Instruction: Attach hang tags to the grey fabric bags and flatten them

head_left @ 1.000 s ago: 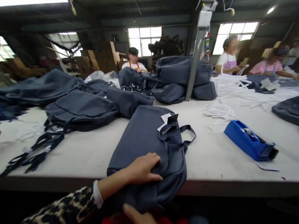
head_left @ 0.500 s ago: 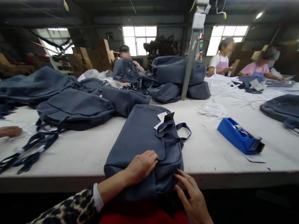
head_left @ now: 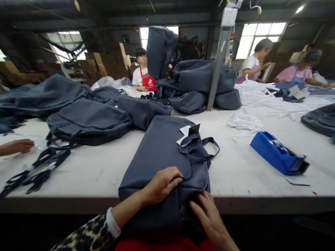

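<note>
Bag: a grey bag (head_left: 165, 159) lay flat on the white worktop (head_left: 242, 175), its near end hanging over the edge toward the person, paper tags (head_left: 187, 131) by its handle.
Left hand: the left hand (head_left: 161, 186) rested on the bag's near end, fingers curled and pinching the cloth.
Right hand: the right hand (head_left: 208, 217) touched the bag's near corner, fingers extended, not closed on anything.
Progress: judged early; the bag was only being handled.
Nearby: a blue tape dispenser (head_left: 277, 153) sat untouched; more bags (head_left: 88, 119) waited.

Bag (head_left: 163, 150) on table (head_left: 242, 175); tape dispenser (head_left: 277, 153) right; straps (head_left: 36, 168) left.
</note>
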A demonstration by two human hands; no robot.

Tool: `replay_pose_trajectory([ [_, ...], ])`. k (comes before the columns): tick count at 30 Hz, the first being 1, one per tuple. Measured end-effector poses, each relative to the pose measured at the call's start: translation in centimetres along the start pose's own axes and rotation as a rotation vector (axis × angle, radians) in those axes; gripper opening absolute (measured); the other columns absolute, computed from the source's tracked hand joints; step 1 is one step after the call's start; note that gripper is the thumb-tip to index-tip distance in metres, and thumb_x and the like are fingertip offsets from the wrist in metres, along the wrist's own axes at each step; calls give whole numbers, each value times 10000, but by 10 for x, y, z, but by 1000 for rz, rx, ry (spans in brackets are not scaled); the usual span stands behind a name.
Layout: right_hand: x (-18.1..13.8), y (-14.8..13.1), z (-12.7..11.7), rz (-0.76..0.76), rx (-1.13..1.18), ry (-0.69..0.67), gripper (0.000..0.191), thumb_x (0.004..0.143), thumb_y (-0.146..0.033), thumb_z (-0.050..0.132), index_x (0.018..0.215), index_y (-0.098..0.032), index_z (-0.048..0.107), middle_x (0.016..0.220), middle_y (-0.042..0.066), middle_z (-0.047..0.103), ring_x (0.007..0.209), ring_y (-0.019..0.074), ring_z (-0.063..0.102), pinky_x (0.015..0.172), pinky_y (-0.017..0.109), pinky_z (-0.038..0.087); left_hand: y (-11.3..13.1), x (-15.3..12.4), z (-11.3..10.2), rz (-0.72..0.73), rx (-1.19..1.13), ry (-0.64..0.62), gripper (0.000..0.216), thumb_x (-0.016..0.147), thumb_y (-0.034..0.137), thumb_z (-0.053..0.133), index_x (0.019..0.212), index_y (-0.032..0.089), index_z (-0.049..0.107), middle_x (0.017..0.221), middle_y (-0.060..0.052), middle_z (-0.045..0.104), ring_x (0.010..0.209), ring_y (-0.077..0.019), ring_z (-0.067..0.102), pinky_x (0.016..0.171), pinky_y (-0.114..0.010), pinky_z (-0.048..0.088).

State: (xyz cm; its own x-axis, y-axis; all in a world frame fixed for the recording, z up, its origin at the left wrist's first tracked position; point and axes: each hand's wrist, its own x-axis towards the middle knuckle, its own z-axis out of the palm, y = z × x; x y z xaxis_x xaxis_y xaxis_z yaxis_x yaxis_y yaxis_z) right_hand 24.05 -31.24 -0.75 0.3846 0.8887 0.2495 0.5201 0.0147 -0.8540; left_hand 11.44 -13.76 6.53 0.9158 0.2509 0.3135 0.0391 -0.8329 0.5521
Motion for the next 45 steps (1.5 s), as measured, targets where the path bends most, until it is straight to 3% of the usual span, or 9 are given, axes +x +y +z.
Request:
replay_pose_trajectory([
  [7, 18, -26, 8, 532, 745, 216, 469, 757, -593, 698, 840, -132, 720, 754, 42, 689, 729, 184, 626, 647, 275, 487, 2, -5, 11, 64, 80, -44, 190, 984, 265, 440, 956, 191, 613, 942, -56, 617, 933, -181, 571, 858, -302, 469],
  [10, 22, -29, 10, 560, 865, 295, 434, 653, -499, 814, 855, -126, 720, 723, 31, 701, 694, 170, 638, 632, 258, 497, 3, -14, 17, 95, 112, 31, 190, 970, 286, 480, 1111, 200, 574, 1089, -79, 616, 1050, -198, 564, 932, -340, 467],
  [13, 25, -30, 4, 579, 910, 316, 380, 609, -445, 847, 771, -139, 690, 634, -1, 669, 535, 121, 576, 500, 225, 446, 9, -31, 22, 165, 190, 116, 396, 907, 397, 590, 1235, 200, 488, 1232, -117, 569, 1149, -239, 528, 1000, -413, 443],
  [20, 40, -37, -9, 645, 1057, 380, 342, 567, -367, 862, 724, -146, 653, 607, -9, 658, 508, 120, 578, 488, 230, 470, 39, -59, 35, 46, 342, 197, 625, 666, 526, 790, 1102, 201, 482, 1224, -131, 544, 1138, -324, 501, 1034, -546, 387],
  [24, 46, -39, -13, 594, 1112, 370, 326, 562, -333, 876, 710, -141, 658, 619, -18, 661, 523, 95, 568, 504, 198, 485, 53, -49, 46, -76, 375, 266, 576, 680, 542, 769, 1053, 212, 479, 1172, -115, 549, 1103, -334, 504, 1049, -610, 336],
  [29, 49, -44, -17, 540, 1067, 280, 364, 555, -345, 890, 773, -127, 696, 758, 40, 722, 629, 134, 639, 569, 225, 544, 55, -42, 52, -162, 403, 338, 330, 759, 223, 655, 1027, 235, 464, 1130, -89, 553, 1100, -312, 508, 1054, -605, 335],
  [34, 50, -43, -7, 443, 953, 190, 382, 617, -401, 851, 831, -113, 721, 781, 47, 729, 654, 147, 655, 574, 237, 549, 48, -58, 46, -186, 421, 404, 357, 713, 45, 568, 983, 252, 457, 1099, -61, 579, 1045, -293, 526, 1054, -617, 332],
  [39, 26, -16, 1, 571, 956, 138, 354, 628, -423, 843, 721, -127, 671, 645, 20, 687, 532, 135, 625, 505, 242, 534, 38, -79, 60, -60, 473, 343, 373, 740, 21, 540, 1033, 251, 517, 1112, -43, 640, 1019, -255, 566, 1120, -593, 279],
  [45, -6, 6, 1, 630, 771, 142, 420, 696, -518, 781, 788, -128, 655, 615, 45, 691, 522, 157, 654, 477, 219, 507, 27, -92, 81, 70, 506, 217, 283, 837, 96, 555, 1076, 245, 581, 1121, -25, 671, 1002, -214, 591, 1161, -552, 243],
])
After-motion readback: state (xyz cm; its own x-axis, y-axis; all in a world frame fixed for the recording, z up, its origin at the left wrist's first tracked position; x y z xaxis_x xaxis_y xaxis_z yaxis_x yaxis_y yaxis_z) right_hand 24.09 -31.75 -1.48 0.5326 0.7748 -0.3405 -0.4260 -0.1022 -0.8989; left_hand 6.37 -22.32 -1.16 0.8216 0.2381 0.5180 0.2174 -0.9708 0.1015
